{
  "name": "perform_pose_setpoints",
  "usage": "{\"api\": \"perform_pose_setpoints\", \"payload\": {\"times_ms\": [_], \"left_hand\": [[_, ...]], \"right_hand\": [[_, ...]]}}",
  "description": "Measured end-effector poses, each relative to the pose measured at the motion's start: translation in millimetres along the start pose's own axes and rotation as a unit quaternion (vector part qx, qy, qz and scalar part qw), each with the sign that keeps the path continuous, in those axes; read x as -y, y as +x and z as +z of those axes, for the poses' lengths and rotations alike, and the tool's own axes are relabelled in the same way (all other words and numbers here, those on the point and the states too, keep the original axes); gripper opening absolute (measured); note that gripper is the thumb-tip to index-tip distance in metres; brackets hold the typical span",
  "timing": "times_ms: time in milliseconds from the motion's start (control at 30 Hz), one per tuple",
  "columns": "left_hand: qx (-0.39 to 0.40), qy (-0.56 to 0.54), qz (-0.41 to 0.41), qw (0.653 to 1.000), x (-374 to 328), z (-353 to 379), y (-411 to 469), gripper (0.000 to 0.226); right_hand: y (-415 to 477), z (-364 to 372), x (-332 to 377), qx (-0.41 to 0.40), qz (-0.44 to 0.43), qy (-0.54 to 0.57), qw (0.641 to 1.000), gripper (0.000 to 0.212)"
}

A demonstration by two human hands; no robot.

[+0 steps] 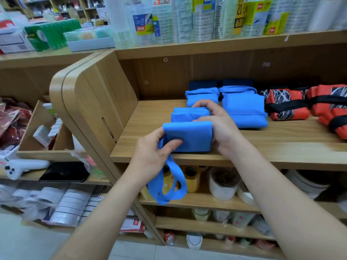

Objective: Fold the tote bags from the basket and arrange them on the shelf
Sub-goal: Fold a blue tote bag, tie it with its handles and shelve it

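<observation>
Yellow roll label (239,15): a large "12" turned on its side; the Chinese characters on the black patch beneath it are too blurred to read.
Blue-and-white roll label (142,23): small print, unreadable.
Red pack (134,224) on a low shelf: white lettering, too blurred to read.
</observation>
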State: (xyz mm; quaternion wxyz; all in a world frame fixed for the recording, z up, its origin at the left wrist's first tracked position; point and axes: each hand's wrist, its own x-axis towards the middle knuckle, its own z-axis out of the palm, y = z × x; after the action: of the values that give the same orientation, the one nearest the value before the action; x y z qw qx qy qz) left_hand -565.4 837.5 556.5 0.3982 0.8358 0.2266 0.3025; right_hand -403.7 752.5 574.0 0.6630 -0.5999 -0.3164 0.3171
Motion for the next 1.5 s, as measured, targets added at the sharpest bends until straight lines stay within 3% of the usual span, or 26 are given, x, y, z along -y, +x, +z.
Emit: {"api": "perform_pose_setpoints", "payload": {"times_ms": [133, 233, 267, 400, 533, 600, 700, 767, 833, 900, 933, 1000, 1033, 1067, 1167, 1300, 1367, 1500], "left_hand": [[-0.064, 0.055, -0.020, 0.996, -0.7, 7.3, 6.4, 0.025], [-0.060, 0.076, -0.045, 0.994, -1.7, 9.0, 11.7, 0.041], [-0.045, 0.086, -0.040, 0.994, -2.3, 10.9, 13.3, 0.039], [0.022, 0.103, -0.012, 0.994, -6.5, 20.8, 15.4, 0.013], [0.092, -0.025, -0.061, 0.994, -6.4, 22.7, 17.1, 0.029], [0.093, -0.061, -0.090, 0.990, -4.4, 22.5, 18.2, 0.043], [0.074, -0.034, -0.080, 0.993, -5.6, 21.2, 14.8, 0.032], [0.063, -0.016, -0.054, 0.996, -6.2, 20.1, 12.2, 0.029], [0.052, 0.001, -0.028, 0.998, -6.4, 18.0, 9.2, 0.027], [0.049, 0.048, 0.014, 0.998, -9.8, 15.5, 7.1, 0.026], [0.058, 0.083, 0.037, 0.994, -13.1, 15.6, 5.7, 0.027], [0.071, 0.136, 0.075, 0.985, -22.8, 20.1, 1.8, 0.025], [0.066, 0.146, 0.084, 0.984, -25.5, 23.1, 0.2, 0.024], [0.058, 0.145, 0.083, 0.984, -27.9, 25.4, -0.7, 0.025], [0.085, 0.049, 0.033, 0.995, -33.8, 22.9, 0.3, 0.033], [0.206, -0.067, -0.084, 0.973, -35.5, -10.8, 4.0, 0.068], [0.231, -0.142, -0.113, 0.956, -33.6, -29.5, 5.2, 0.062], [0.180, -0.263, -0.136, 0.938, -23.1, -54.3, 8.8, 0.050]], "right_hand": [[-9.1, 0.9, 7.5, 0.016, 0.010, 0.046, 0.999, 0.015], [-15.6, 4.0, 3.9, 0.019, -0.007, 0.011, 1.000, 0.045], [-18.0, 7.6, 1.0, -0.011, -0.029, -0.025, 0.999, 0.047], [-22.7, 20.4, -13.0, -0.176, -0.100, -0.059, 0.977, 0.017], [-21.2, 20.9, -15.4, -0.212, -0.132, -0.018, 0.968, 0.008], [-21.9, 20.7, -15.3, -0.211, -0.141, 0.013, 0.967, 0.011], [-23.5, 19.3, -11.6, -0.189, -0.137, 0.027, 0.972, 0.017], [-26.3, 14.8, -2.8, -0.128, -0.138, -0.021, 0.982, 0.015], [-31.9, 3.1, 11.8, -0.035, -0.139, -0.126, 0.982, 0.029], [-36.7, -10.2, 31.0, 0.061, -0.120, -0.322, 0.937, 0.060], [-38.2, -14.0, 40.3, 0.094, -0.120, -0.442, 0.884, 0.069], [-40.5, -14.4, 54.6, 0.105, -0.154, -0.627, 0.757, 0.064], [-40.4, -13.3, 59.3, 0.102, -0.171, -0.661, 0.724, 0.061], [-39.3, -13.3, 60.2, 0.107, -0.189, -0.662, 0.717, 0.058], [-40.7, -21.7, 58.1, 0.139, -0.212, -0.621, 0.742, 0.049], [-47.4, -49.0, 58.2, 0.119, -0.218, -0.576, 0.779, 0.044], [-50.1, -64.4, 59.1, 0.103, -0.216, -0.559, 0.794, 0.042], [-57.5, -80.3, 60.8, 0.091, -0.218, -0.544, 0.805, 0.037]]}}
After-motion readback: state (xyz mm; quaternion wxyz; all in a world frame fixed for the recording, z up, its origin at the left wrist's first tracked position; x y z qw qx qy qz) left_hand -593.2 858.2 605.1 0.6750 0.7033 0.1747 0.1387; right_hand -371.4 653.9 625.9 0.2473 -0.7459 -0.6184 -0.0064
